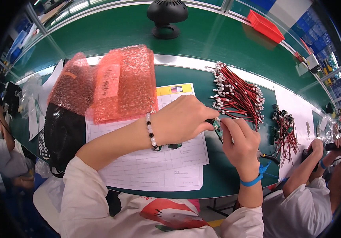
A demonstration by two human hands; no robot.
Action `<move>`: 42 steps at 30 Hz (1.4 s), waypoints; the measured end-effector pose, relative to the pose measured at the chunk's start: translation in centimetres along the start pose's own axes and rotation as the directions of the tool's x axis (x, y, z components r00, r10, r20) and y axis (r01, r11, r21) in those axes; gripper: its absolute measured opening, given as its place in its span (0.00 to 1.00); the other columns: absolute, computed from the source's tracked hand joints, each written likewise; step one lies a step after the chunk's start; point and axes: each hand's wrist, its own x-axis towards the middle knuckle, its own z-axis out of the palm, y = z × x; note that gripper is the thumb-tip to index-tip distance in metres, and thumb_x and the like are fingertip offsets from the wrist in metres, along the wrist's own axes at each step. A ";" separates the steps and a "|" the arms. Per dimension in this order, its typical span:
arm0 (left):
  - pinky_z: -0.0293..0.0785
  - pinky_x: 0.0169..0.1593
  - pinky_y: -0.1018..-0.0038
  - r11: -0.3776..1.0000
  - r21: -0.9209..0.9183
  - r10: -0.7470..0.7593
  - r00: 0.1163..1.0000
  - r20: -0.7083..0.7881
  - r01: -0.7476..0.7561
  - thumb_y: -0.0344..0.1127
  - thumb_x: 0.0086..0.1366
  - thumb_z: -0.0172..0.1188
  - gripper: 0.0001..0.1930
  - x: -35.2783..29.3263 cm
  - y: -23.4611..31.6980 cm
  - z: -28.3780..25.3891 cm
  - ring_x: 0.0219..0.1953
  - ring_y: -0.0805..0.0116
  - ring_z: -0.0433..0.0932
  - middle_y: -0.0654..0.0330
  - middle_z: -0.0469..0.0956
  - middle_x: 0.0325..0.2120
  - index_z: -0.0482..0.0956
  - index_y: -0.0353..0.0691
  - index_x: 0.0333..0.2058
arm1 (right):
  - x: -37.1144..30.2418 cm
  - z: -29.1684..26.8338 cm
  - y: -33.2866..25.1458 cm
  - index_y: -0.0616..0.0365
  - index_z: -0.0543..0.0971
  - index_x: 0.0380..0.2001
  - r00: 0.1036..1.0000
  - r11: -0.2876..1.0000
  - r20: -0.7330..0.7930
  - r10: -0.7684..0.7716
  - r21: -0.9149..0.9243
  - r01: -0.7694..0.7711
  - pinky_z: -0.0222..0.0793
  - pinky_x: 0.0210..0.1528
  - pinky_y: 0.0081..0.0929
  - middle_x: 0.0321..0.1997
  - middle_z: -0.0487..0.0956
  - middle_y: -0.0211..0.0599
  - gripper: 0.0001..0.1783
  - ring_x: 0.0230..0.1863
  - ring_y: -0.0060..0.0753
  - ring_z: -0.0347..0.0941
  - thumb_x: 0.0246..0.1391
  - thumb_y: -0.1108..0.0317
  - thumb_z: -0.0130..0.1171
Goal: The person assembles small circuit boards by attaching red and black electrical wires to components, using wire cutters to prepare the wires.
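small circuit board, pinched between left hand, right hand

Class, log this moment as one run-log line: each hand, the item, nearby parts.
left hand: pinching small green circuit board | right hand: gripping same board | nearby: red-black wire leads, paper form

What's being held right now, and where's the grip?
A small green circuit board, pinched at its edges between the fingertips of the left hand and right hand. The exact contact points are hidden.
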 end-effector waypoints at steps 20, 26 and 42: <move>0.69 0.32 0.67 0.999 0.048 0.011 0.996 0.086 -0.015 0.30 0.53 0.55 0.11 -0.7 0.5 0.6 0.25 0.55 0.74 0.51 0.74 0.20 0.74 0.32 0.35 | -0.5 0.3 -0.8 0.62 0.73 0.30 0.988 1.000 0.153 -0.025 0.011 0.024 0.60 0.14 0.24 0.19 0.66 0.32 0.13 0.15 0.30 0.66 0.34 0.79 0.56; 0.71 0.27 0.71 0.986 -0.125 -0.112 0.994 -0.016 0.109 0.28 0.51 0.56 0.12 -0.2 0.6 0.4 0.21 0.59 0.76 0.52 0.75 0.18 0.74 0.33 0.36 | -0.3 0.5 -0.6 0.61 0.73 0.29 0.995 0.997 0.098 0.031 0.074 -0.039 0.59 0.14 0.25 0.19 0.68 0.33 0.11 0.15 0.32 0.66 0.37 0.79 0.58; 0.74 0.25 0.77 0.949 -0.290 -0.157 0.984 -0.082 0.127 0.28 0.50 0.57 0.09 -0.1 -0.1 0.7 0.21 0.64 0.79 0.49 0.77 0.20 0.76 0.30 0.32 | 0.5 -0.7 1.1 0.67 0.75 0.24 0.593 0.171 0.642 0.486 0.596 -0.785 0.63 0.19 0.11 0.20 0.75 0.31 0.05 0.19 0.14 0.69 0.46 0.74 0.57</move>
